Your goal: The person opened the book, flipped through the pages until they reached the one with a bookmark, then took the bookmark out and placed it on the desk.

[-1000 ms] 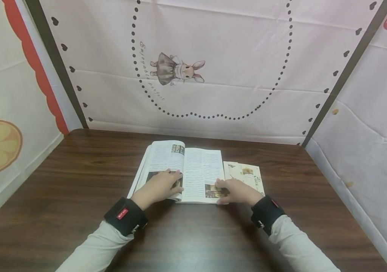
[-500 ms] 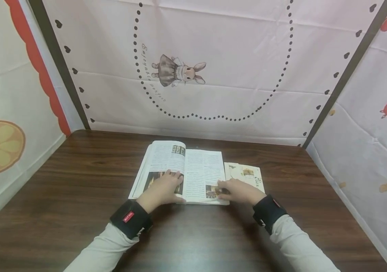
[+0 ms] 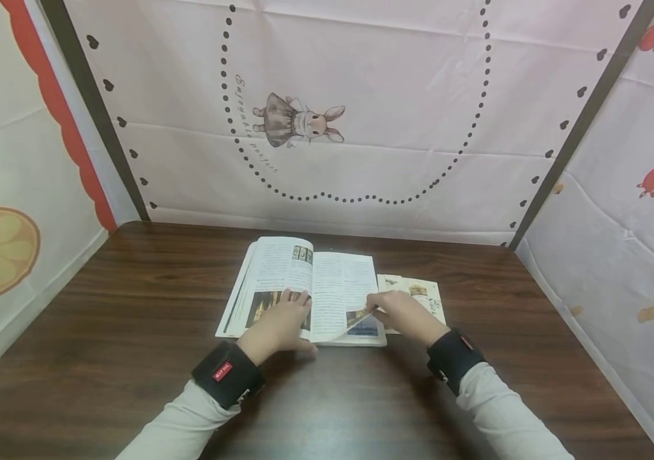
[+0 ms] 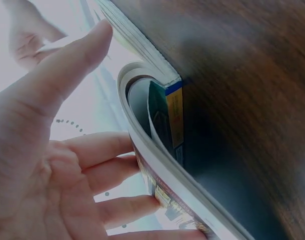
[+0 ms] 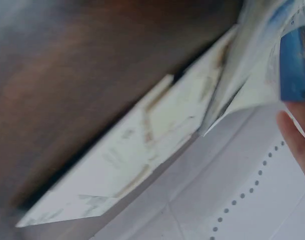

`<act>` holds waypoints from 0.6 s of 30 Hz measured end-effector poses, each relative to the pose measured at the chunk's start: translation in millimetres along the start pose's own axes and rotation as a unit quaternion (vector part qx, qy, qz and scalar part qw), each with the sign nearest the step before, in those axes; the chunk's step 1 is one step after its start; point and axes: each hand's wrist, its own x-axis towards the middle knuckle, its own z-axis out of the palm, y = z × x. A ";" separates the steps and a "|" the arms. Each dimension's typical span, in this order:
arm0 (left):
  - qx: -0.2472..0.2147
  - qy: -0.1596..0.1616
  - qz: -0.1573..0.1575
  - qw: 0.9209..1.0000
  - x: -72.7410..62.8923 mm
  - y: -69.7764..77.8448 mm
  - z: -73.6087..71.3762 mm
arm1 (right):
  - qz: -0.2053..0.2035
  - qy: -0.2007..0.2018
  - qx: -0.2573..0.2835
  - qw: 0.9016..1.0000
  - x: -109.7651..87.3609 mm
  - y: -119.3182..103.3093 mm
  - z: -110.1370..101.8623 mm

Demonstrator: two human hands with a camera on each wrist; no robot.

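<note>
An open book [image 3: 335,275] lies on the brown wooden table, printed with text and photos on both pages. My left hand [image 3: 282,321] rests with its fingers extended on the left page, over a dark photo near the bottom; in the left wrist view, the fingertips of the left hand [image 4: 57,170] touch the curved pages and the thumb sticks out. My right hand [image 3: 404,312] pinches the lower corner of the right page and lifts it, so that a bluish picture shows beneath. Little of the right hand [image 5: 297,125] is in the right wrist view.
A cream booklet or card [image 3: 427,297] with small drawings lies to the right of the book, partly under it. White printed cloth [image 3: 407,140] hangs behind the table [image 3: 149,300] and along both sides.
My right hand has taken the right page's lower corner and raised it, uncovering the picture below. The left hand has shifted slightly right and toward the book's near edge.
</note>
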 end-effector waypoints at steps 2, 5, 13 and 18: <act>0.000 0.007 0.001 1.000 1.6 0.7 0.7 | -0.010 0.034 -0.003 0.999 2.0 -2.1 -4.5; 0.000 0.012 -0.001 1.000 2.8 1.3 2.6 | -0.037 0.084 -0.006 0.996 5.7 -5.8 -9.9; 0.005 0.018 -0.014 1.000 5.1 3.7 6.7 | -0.092 0.165 -0.022 0.982 15.2 -18.3 -19.1; 0.013 0.038 -0.040 0.998 5.9 8.2 7.9 | -0.122 0.202 -0.042 0.971 19.1 -26.7 -21.1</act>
